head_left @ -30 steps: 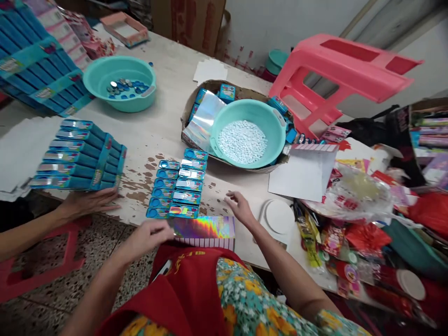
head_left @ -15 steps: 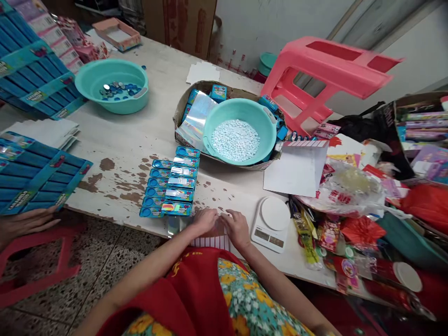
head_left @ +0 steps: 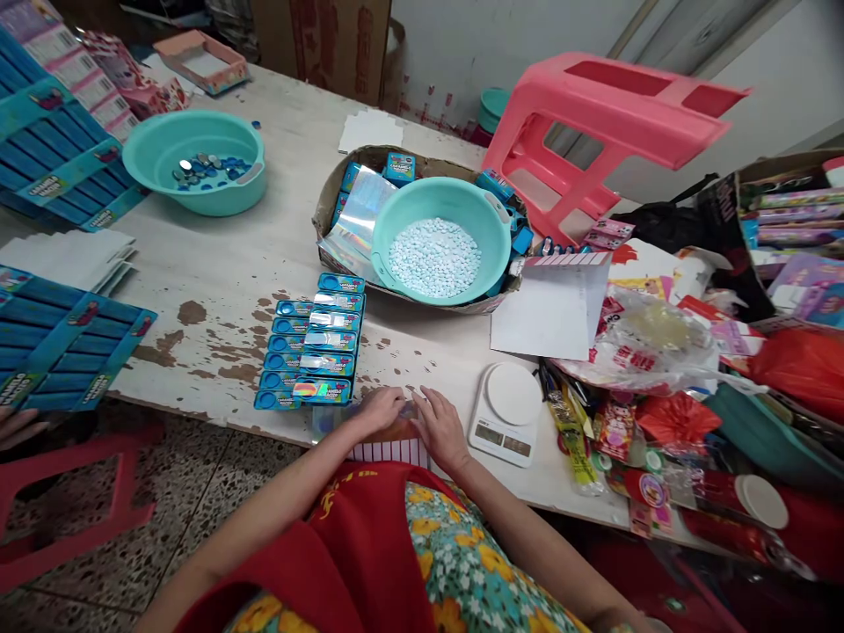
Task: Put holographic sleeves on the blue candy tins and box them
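At the front table edge, my left hand (head_left: 382,411) has its fingers bent together on a clear, shiny plastic film (head_left: 324,425). Just to its right, my right hand (head_left: 441,431) has its thumb and fingers apart beside the film's right end. A strip with red and white stripes (head_left: 389,451) lies below both hands, nearest my body. Left of my hands stand two rows of small blue candy tins (head_left: 330,341) with shiny fronts. A white kitchen scale (head_left: 505,418) is right of my right hand.
Behind the tins, a cardboard tray (head_left: 323,233) bears a teal basin (head_left: 441,189) of pale candies. Another teal basin (head_left: 198,132) holds blue and silver pieces. Blue display boxes (head_left: 72,343) are at left, near another person's hand (head_left: 17,428). A pink stool (head_left: 613,114) and clutter stand right.
My hands have drawn slightly apart, and my right fingers have opened. The other person's hand at left has slid mostly out of view. The whole view has shifted slightly.
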Tool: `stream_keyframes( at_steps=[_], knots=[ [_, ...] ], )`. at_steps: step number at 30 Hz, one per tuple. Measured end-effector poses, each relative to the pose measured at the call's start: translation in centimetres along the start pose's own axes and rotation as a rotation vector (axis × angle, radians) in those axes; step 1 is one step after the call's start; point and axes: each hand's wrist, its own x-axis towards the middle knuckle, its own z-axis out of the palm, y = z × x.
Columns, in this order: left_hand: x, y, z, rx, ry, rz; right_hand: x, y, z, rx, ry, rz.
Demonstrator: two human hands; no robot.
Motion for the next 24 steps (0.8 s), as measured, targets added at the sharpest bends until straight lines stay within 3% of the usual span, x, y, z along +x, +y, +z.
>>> stream_keyframes(
  at_steps=[7, 11, 16, 24],
  knots=[
    [0.3, -0.2, 0.2, -0.027, -0.004, -0.02, -1.1, 0.0, 1.6, -0.024, -0.061, -0.06],
    [0.2, 0.0, -0.2, -0.053, -0.006, -0.01, -1.6, 0.0, 0.9, 0.055, -0.057, -0.081],
    [0.3, 0.0, -0.5, -0.077, -0.012, 0.013, -0.3, -0.2, 0.4, 0.123, 0.012, 0.014],
    [0.9, -0.6, 0.2, -0.107, -0.02, 0.003, 1.2, 0.5, 0.0, 0.092, 0.014, -0.033]
  ],
)
